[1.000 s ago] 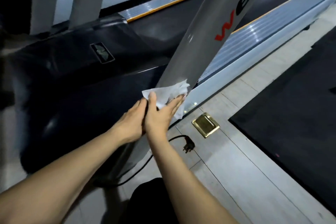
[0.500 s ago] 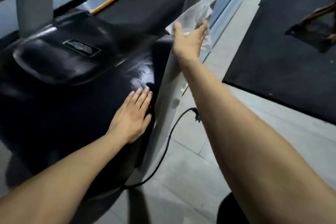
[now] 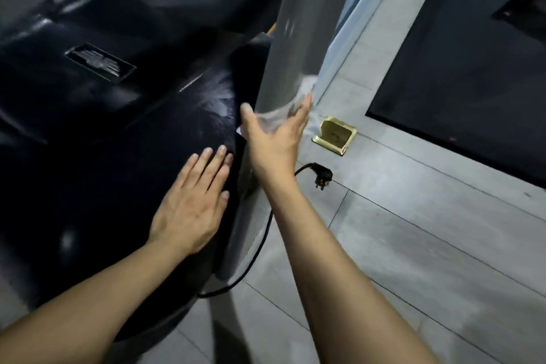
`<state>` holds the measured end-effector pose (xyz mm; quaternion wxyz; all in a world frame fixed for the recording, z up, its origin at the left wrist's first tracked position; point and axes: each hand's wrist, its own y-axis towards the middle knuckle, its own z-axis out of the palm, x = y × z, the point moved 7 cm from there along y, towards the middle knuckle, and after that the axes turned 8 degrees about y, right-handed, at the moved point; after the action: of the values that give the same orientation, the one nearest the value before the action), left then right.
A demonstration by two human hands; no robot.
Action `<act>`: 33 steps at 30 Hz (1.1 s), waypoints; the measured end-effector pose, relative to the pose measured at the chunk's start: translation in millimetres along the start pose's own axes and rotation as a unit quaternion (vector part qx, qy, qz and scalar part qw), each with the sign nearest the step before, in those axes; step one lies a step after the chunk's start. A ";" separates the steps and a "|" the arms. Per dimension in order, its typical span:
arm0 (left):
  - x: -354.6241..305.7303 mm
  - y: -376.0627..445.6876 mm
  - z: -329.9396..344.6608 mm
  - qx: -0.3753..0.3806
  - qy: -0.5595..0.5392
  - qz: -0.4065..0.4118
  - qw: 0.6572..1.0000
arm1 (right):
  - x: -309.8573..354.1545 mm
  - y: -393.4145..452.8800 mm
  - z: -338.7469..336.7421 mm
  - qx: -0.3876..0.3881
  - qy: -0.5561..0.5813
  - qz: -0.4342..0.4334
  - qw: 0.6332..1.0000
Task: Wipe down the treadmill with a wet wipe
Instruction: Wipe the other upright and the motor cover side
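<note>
Grey upright post (image 3: 292,47) — right hand (image 3: 273,142) wraps wet wipe (image 3: 283,115) round it, fingers spread | left hand (image 3: 192,204) at 8 o'clock — flat on black motor cover (image 3: 97,133), fingers together

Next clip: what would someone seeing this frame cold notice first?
The right hand at centre, pressing a white wet wipe around the treadmill's grey upright post. Beside it, the left hand lies flat on the glossy black motor cover. On the tiled floor to the right, an unplugged black power plug lies near a brass floor socket.
</note>
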<state>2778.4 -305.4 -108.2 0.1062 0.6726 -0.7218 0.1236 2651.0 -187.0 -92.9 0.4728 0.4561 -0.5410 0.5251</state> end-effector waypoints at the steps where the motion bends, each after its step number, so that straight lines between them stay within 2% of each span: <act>1: -0.5 -0.2 0.5 0.003 0.008 0.003 1.000 | 13.8 10.6 -4.9 0.004 0.001 -0.023 1.000; 5: -2.7 0.9 3.5 -0.004 0.036 0.019 0.999 | 50.2 42.3 -20.4 0.032 0.018 -0.126 0.991; 9: -3.9 -0.3 5.0 -0.032 0.034 0.007 0.999 | 27.0 35.5 -21.6 0.023 0.076 -0.163 0.983; 12: -3.8 -1.4 4.2 -0.048 0.041 0.008 0.998 | -38.2 9.8 -14.4 0.004 0.129 -0.057 0.990; 15: -4.4 -1.9 2.8 -0.060 0.044 0.012 0.997 | -103.9 -35.9 -5.8 -0.021 0.127 0.040 0.991; 20: -2.7 -5.0 6.4 -0.041 0.052 0.011 0.998 | -200.7 -120.7 -6.0 -0.017 0.173 0.175 0.969; 23: -2.4 -4.7 5.4 -0.041 0.051 0.011 0.998 | -190.9 -114.2 -15.3 -0.068 0.186 0.178 0.964; 26: -2.3 -2.7 6.6 -0.042 0.051 0.008 0.998 | -120.5 -71.1 -18.3 -0.086 0.214 0.073 0.970; 28: -2.2 -3.3 6.5 -0.043 0.048 0.007 0.998 | -90.7 -50.5 -19.3 -0.079 0.224 0.041 0.971; 31: -2.8 -4.8 4.6 -0.045 0.039 0.007 0.998 | -111.7 -44.4 -23.3 -0.081 0.154 0.049 0.983; 33: -2.6 -4.9 3.0 -0.043 0.032 0.005 0.999 | -155.6 -59.8 -21.5 -0.060 0.109 0.102 0.987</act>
<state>2783.5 -304.2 -111.7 0.1570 0.6593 -0.7263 0.1147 2732.2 -167.9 -238.8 0.4996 0.3094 -0.5604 0.5836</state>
